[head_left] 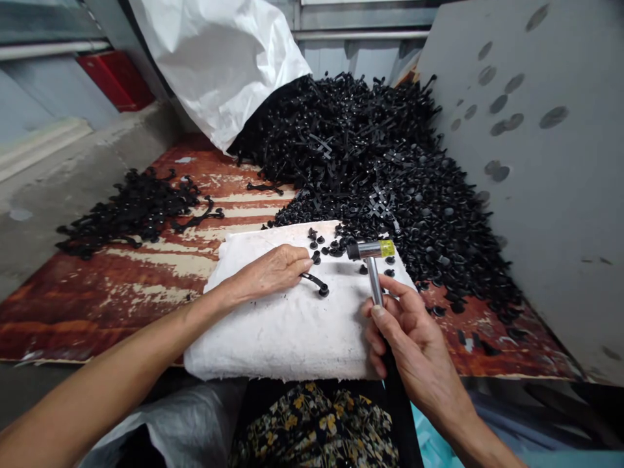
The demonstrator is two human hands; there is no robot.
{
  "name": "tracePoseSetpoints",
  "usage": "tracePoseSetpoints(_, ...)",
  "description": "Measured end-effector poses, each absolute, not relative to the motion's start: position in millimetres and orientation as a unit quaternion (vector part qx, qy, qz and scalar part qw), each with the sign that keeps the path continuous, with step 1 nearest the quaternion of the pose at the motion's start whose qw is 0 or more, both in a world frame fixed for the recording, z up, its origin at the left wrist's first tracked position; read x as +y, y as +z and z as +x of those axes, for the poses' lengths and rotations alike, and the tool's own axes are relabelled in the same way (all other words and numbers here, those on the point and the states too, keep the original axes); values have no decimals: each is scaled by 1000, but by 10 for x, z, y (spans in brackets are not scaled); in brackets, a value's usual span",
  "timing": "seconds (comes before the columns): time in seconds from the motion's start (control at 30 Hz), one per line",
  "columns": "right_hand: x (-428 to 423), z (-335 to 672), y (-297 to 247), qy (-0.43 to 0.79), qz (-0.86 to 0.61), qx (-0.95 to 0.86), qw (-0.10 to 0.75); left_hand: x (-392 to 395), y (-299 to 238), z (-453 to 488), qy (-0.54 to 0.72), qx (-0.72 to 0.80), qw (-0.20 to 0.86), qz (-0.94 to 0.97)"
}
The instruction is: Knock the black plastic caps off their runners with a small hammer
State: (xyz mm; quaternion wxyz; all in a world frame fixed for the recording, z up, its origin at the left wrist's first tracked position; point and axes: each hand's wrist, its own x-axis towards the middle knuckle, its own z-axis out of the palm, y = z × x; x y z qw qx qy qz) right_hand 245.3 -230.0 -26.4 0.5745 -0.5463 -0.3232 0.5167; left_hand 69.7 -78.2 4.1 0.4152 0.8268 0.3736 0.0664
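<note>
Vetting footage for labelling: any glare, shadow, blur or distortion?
Head view: highlights on the hammer's metal; soft shadow on the white cloth; black pile dark, pieces merging; left forearm looks stretched toward the frame edge; black strip reasonably sharp.

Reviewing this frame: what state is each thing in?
Black strip with round ends: held
Silver hammer with yellow tip: held, apart from strip
Left hand: closed on the strip
Right hand: closed around the hammer
White cloth pad: spread flat
White plastic sack: creased
Small black parts: mostly heaped
Red-brown wooden tabletop: worn
</note>
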Motion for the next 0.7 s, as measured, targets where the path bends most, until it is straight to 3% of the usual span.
tracePoseSetpoints(0.7,-2283,2459,-257,523,-548,-315,571,-796,81,709,49,370,361,855)
